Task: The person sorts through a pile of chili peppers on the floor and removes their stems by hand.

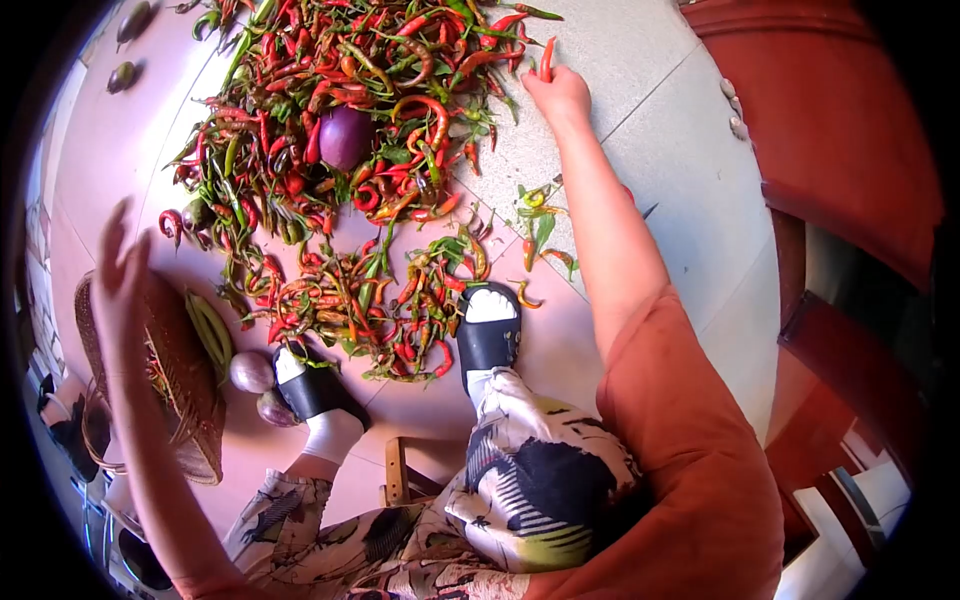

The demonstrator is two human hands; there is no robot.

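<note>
My right hand [560, 94] is closed on a red chili pepper [547, 58], whose tip points up past the fingers. It is just right of a large heap of red and green chili peppers [430, 75] spread on the floor. At the left, my left hand [122, 268] is raised over the rim of a woven basket [185, 325], fingers apart with nothing visible in them. Some red peppers show inside the basket, partly hidden by my forearm. Within the heap lies a round purple eggplant [346, 138].
Between my sandals [490, 345] lies a smaller band of peppers [340, 300]. Two pale purple eggplants [252, 372] and long green pods [208, 330] rest beside the basket. Small dark fruits [122, 77] lie at the upper left. Red furniture [830, 120] stands on the right.
</note>
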